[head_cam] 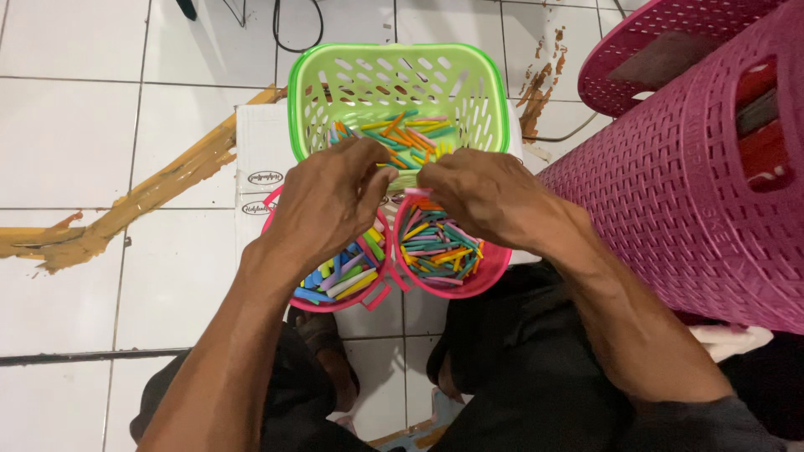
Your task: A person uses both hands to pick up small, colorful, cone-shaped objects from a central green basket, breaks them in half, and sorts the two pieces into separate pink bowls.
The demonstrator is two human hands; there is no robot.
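Hands meet over two pink bowls [494, 269] of coloured sticks [435, 243]: left hand [331, 197] and right hand [486, 192], fingertips pinched together, seemingly on one stick, though it is hidden. Green basket [335, 84] beyond holds more sticks, within reach.

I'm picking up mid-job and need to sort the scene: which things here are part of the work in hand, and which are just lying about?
In the job:
left hand
right hand
coloured sticks
green basket
left pink bowl
right pink bowl
white box beneath them

Lying about:
magenta woven baskets
black cable
brown smears on the tiled floor
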